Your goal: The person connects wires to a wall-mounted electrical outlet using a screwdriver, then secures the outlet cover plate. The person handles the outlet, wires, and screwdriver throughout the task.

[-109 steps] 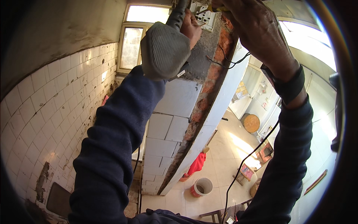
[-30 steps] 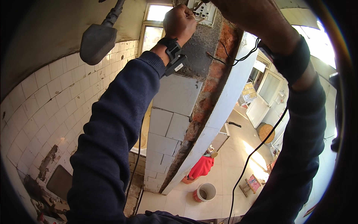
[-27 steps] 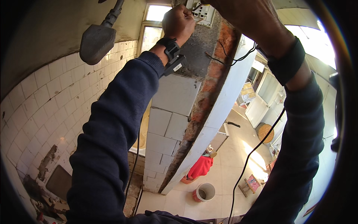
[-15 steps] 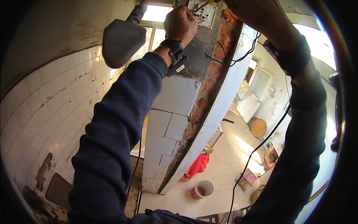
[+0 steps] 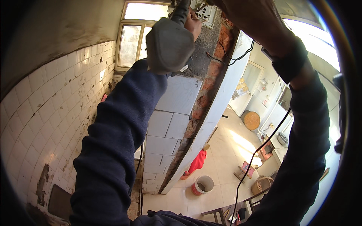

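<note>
A white electrical socket box (image 5: pixel 205 16), its inner fittings exposed, sits at the top of a grey mortar pillar. My left hand (image 5: pixel 194 25) is closed at the left edge of this box. A dark grey plug (image 5: pixel 169 45) hangs on its cord close to the camera and covers much of that hand and its wrist. Reaching in from the right, my right hand (image 5: pixel 247 13) is closed on a screwdriver (image 5: pixel 202 6), whose thin shaft points into the box. The upper picture edge cuts off its fingers. Dark straps circle both wrists.
Loose black wires (image 5: pixel 235 59) stick out from the pillar's exposed brick (image 5: pixel 215 71). Beside it runs a white panel edge (image 5: pixel 211 116). Below stand a bucket (image 5: pixel 203 185), a red cloth (image 5: pixel 197 161) and a small stool (image 5: pixel 247 169). A black cable (image 5: pixel 260 148) hangs near my right arm.
The plug has swung to the right in the picture, across my left hand. The view has shifted slightly, showing more of the window. Both hands remain at the socket box.
</note>
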### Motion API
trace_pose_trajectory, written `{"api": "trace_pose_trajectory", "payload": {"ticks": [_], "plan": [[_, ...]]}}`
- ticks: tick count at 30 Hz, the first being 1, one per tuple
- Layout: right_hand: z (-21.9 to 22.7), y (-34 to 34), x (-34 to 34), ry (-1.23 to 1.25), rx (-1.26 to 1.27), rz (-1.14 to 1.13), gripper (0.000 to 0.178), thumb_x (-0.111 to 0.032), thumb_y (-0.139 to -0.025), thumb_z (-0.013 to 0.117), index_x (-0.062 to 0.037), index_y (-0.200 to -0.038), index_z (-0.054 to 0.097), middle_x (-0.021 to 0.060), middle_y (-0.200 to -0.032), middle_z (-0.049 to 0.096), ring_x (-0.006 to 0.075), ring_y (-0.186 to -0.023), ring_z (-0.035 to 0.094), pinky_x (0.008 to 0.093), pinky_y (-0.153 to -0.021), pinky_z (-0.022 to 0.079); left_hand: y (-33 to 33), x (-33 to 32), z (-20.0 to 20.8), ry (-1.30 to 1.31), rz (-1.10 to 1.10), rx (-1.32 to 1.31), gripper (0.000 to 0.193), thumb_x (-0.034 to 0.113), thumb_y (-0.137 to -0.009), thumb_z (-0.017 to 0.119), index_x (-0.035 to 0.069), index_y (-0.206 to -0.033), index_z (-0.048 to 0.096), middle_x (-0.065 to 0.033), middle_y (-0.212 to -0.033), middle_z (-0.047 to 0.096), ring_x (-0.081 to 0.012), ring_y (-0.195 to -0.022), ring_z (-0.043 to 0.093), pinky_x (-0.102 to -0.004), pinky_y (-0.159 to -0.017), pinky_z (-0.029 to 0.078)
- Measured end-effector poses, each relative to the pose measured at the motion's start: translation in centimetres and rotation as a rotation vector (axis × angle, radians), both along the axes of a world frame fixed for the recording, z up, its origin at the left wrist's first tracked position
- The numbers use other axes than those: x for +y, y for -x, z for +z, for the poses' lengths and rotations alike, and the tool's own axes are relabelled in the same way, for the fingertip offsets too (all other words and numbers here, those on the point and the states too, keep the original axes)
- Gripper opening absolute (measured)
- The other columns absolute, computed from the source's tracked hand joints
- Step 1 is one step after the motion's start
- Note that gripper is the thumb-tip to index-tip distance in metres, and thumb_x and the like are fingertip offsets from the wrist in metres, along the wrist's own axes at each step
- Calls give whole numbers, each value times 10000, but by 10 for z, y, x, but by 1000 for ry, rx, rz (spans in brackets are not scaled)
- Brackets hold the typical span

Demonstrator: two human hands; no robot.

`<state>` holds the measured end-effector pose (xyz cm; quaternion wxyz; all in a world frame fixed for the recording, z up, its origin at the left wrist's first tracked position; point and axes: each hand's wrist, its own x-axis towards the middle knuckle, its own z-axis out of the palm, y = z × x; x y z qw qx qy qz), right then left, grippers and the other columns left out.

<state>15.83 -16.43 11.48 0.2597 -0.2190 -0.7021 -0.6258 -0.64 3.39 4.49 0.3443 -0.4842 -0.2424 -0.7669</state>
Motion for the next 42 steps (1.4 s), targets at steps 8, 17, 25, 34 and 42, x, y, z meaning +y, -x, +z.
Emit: {"api": "trace_pose_trajectory", "payload": {"ticks": [8, 17, 25, 34, 42], "plan": [[5, 1, -3, -56, -81, 0, 266, -140, -967, 667, 28, -1128, 540, 248, -1086, 586, 402, -800, 669, 479, -665, 568, -11, 17, 2, -68, -45, -4, 51, 24, -879, 576, 7, -832, 584, -257, -773, 627, -486, -792, 624, -538, -675, 471], [1, 10, -32, 244, 44, -217, 420, -280, -993, 665, 61, -1198, 528, 290, -1050, 659, 432, -868, 694, 510, -735, 566, -6, 13, -2, -63, -23, 5, 27, 65, -862, 636, 42, -874, 630, -173, -787, 669, -397, -748, 662, -466, -672, 520], [3, -10, -7, -57, -204, 14, 279, -148, -978, 633, 59, -1136, 532, 247, -974, 615, 375, -686, 660, 434, -601, 559, 0, 3, -3, 18, 22, 11, 47, 113, -843, 664, 85, -831, 701, -122, -763, 735, -358, -725, 725, -422, -655, 564], [12, -25, 5, -23, -334, 338, 240, -112, -988, 613, 65, -1095, 491, 239, -1051, 544, 368, -712, 643, 451, -602, 547, 1, 1, -2, 36, 30, -1, 55, 122, -846, 668, 89, -826, 708, -105, -771, 735, -326, -722, 724, -409, -651, 560], [14, 2, -2, 165, 57, -104, 291, -164, -1020, 587, 68, -1163, 486, 260, -1107, 562, 402, -787, 673, 452, -607, 547, -2, 2, -4, 64, -52, -8, 54, 131, -846, 684, 88, -832, 713, -96, -770, 739, -311, -716, 727, -398, -654, 561]]}}
